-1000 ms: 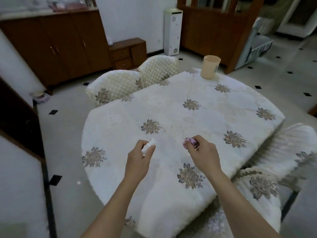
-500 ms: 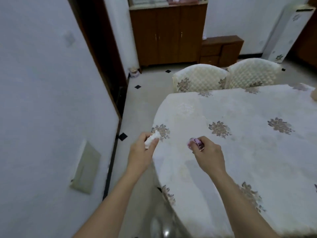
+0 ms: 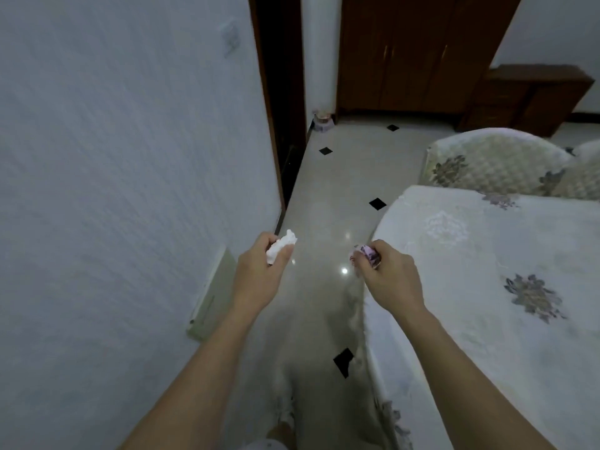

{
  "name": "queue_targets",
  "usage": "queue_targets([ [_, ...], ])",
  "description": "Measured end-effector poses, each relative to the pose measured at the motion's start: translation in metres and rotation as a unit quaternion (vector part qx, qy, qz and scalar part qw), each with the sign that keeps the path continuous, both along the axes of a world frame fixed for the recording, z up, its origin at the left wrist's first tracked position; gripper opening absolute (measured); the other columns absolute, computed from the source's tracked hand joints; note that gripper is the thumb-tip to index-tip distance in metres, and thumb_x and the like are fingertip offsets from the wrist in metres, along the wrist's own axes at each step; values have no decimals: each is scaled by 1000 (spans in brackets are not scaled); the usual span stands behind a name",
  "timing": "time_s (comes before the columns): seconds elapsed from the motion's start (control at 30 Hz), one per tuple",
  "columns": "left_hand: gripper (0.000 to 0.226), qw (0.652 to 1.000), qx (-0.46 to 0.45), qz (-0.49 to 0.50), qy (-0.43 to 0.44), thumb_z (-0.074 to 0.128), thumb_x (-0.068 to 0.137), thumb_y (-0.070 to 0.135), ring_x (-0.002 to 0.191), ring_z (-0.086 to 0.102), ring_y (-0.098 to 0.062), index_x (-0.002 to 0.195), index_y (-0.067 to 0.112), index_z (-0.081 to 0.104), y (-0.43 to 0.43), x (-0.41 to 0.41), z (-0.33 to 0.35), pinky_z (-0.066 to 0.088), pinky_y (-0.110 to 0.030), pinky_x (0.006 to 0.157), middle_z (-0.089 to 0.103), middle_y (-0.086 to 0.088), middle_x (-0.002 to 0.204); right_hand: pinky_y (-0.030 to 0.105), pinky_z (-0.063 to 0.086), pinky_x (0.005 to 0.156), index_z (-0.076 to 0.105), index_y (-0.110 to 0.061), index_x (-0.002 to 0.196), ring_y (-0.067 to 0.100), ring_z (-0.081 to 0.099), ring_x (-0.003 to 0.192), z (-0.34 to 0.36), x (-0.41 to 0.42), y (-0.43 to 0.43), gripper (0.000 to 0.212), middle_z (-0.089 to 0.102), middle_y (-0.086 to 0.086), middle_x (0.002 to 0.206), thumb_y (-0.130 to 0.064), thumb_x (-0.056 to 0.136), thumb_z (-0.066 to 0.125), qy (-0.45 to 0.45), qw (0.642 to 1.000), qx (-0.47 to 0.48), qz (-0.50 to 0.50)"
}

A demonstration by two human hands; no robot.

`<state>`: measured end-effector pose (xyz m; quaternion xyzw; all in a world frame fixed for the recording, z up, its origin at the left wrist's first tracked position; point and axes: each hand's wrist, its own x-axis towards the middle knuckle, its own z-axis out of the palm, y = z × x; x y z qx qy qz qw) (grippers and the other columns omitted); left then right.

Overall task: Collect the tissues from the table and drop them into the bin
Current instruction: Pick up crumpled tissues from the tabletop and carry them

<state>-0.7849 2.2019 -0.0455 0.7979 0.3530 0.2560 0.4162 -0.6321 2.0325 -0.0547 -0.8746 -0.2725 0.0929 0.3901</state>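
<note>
My left hand (image 3: pixel 261 271) is shut on a crumpled white tissue (image 3: pixel 281 250), held over the tiled floor beside the wall. My right hand (image 3: pixel 386 274) is shut on a crumpled pink-and-purple patterned tissue (image 3: pixel 366 255), just off the left edge of the table (image 3: pixel 487 254), which wears a white cloth with grey flower motifs. No tissue shows on the visible part of the cloth. No bin is clearly in view; a small round container (image 3: pixel 322 121) stands on the floor by the far wall corner, too small to identify.
A white wall (image 3: pixel 113 190) runs close on my left, with a pale plate (image 3: pixel 211 293) low on it and a dark doorway (image 3: pixel 279 92) beyond. Quilted chairs (image 3: pixel 493 164) stand behind the table. Brown cabinets (image 3: pixel 415 50) line the far wall. Glossy floor (image 3: pixel 334 196) stretches between wall and table.
The view has swung left, away from the table toward the wall and floor passage. Both hands, each still holding its tissue, have moved off the tabletop and now hang over the floor.
</note>
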Motion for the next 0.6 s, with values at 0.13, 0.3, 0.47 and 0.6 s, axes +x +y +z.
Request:
queue_targets([
  [0.13, 24, 1000, 0, -18, -3, 59, 94, 44, 60, 55, -7, 91, 20, 59, 74, 24, -11, 46, -27, 55, 65, 3, 76, 38, 55, 65, 64, -26, 86, 14, 63, 70, -8, 21, 73, 25, 67, -9, 73, -49, 91, 57, -10, 1000, -16, 0],
  [0.3, 21, 999, -8, -45, -20, 61, 95, 35, 56, 52, -2, 87, 15, 59, 165, 65, -14, 37, -13, 50, 61, 10, 68, 38, 55, 65, 62, -29, 87, 15, 63, 71, -12, 53, 159, 24, 63, -12, 72, -51, 91, 57, -15, 999, -38, -18],
  [0.47, 22, 998, -3, -64, 3, 61, 95, 34, 60, 56, 4, 90, 13, 59, 225, 105, -16, 40, -11, 50, 60, 10, 71, 39, 54, 62, 64, -25, 86, 15, 62, 67, -16, 81, 211, 25, 65, -9, 70, -49, 91, 58, -23, 999, -37, -32],
  [0.6, 29, 997, 1, -81, 8, 58, 94, 45, 62, 55, -8, 89, 17, 58, 257, 136, -23, 42, -19, 52, 62, 2, 75, 33, 51, 62, 64, -26, 86, 14, 61, 68, -13, 108, 240, 21, 61, -14, 68, -46, 93, 58, -15, 998, -48, -39],
])
